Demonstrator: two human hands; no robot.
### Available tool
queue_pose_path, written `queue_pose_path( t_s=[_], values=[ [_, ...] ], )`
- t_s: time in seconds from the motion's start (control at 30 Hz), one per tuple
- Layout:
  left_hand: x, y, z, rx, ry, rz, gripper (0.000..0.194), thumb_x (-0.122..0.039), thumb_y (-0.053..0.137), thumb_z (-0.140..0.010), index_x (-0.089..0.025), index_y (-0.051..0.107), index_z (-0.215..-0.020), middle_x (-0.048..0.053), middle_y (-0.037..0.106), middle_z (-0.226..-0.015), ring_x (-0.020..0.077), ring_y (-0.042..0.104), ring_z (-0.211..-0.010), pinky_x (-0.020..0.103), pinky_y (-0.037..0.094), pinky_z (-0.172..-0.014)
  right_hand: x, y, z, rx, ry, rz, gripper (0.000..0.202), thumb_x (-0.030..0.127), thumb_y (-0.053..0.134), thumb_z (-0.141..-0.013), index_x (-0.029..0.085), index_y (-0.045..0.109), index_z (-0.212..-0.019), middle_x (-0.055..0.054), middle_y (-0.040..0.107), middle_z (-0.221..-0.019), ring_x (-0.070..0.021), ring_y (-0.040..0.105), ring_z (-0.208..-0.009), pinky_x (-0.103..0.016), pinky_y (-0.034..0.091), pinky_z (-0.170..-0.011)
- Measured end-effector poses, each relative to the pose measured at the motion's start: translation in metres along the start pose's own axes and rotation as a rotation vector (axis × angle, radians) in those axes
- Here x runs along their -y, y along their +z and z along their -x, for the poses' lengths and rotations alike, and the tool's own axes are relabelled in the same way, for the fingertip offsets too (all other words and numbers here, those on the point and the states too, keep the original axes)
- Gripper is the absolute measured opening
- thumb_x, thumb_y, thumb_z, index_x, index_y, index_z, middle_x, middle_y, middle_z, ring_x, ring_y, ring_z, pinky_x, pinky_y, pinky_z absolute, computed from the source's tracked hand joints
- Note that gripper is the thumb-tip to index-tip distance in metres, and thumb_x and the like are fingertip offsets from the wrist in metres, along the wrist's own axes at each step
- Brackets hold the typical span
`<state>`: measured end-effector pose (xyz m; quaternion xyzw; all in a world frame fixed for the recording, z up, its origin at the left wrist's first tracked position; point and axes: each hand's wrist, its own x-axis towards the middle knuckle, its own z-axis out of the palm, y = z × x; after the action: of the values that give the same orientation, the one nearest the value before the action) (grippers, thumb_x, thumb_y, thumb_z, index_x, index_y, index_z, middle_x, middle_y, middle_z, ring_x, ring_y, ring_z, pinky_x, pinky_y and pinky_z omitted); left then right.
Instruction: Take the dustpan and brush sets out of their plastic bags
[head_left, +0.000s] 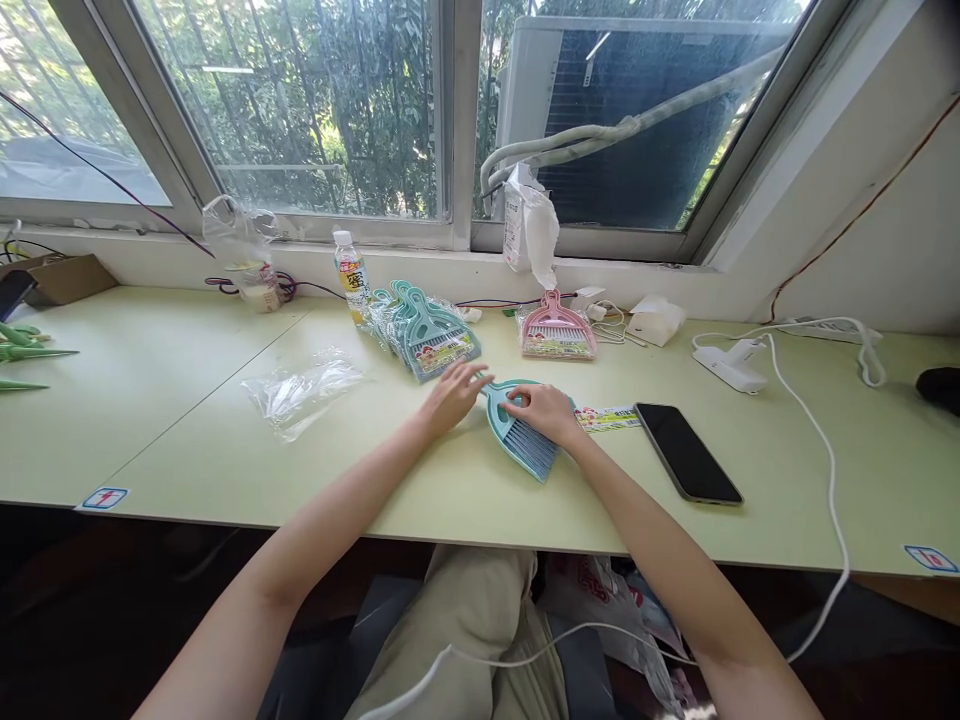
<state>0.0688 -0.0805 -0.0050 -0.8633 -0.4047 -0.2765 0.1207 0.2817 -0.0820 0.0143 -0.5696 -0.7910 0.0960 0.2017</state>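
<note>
A teal hand brush (532,452) with grey bristles lies on the table in front of me, bristles toward the near edge. A teal dustpan (523,383) shows partly behind it, mostly hidden by my right hand. My right hand (546,412) is closed over the brush, thumb and fingers pinching its upper part. My left hand (452,398) has its fingers stretched out and apart, beside the handle end and seemingly touching it. A printed label strip (606,418) lies flat just right of my right hand.
Packed teal brush-and-dustpan sets (435,335) and a pink set (557,328) lie farther back. A bottle (351,275) stands behind the teal sets. Clear plastic bags (304,390) lie left. A phone (686,452) and a white cable (821,450) are at right.
</note>
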Motion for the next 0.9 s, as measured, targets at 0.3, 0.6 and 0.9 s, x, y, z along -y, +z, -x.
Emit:
queue_pose_path(
  t_s=[0.3,0.6,0.9],
  values=[
    [-0.041,-0.004,-0.009,0.272,-0.588,1.489,0.063,-0.048,0.056,-0.086,-0.022,0.035,-0.140,0.012,0.060,-0.124,0.0273,0.061,-0.110,0.045,0.046,-0.095,-0.002,0.006,-0.003,-0.480,0.026,-0.562,0.045,0.060,0.058,-0.080,0.018,0.070,-0.089,0.000,0.061,-0.058,-0.0162,0.054,-0.053,-0.029,0.044,-0.059],
    [-0.017,0.006,-0.008,0.048,-0.909,1.494,0.054,-0.023,0.070,-0.069,-0.022,0.051,-0.120,0.006,0.065,-0.110,0.0222,0.065,-0.096,0.036,0.054,-0.085,-0.044,-0.019,-0.011,-0.627,0.184,-0.292,0.028,0.028,0.048,-0.085,0.021,0.067,-0.104,-0.011,0.070,-0.109,-0.0275,0.061,-0.106,-0.048,0.043,-0.096],
    [0.001,0.007,-0.008,-0.182,-0.981,1.562,0.053,-0.028,0.073,-0.070,-0.024,0.051,-0.118,0.006,0.065,-0.109,0.0180,0.066,-0.084,0.037,0.056,-0.081,-0.090,0.023,-0.032,-0.266,0.438,-0.385,0.054,0.036,0.043,-0.087,0.018,0.041,-0.139,-0.015,0.036,-0.153,-0.0319,0.017,-0.147,-0.064,0.004,-0.114]
  ],
)
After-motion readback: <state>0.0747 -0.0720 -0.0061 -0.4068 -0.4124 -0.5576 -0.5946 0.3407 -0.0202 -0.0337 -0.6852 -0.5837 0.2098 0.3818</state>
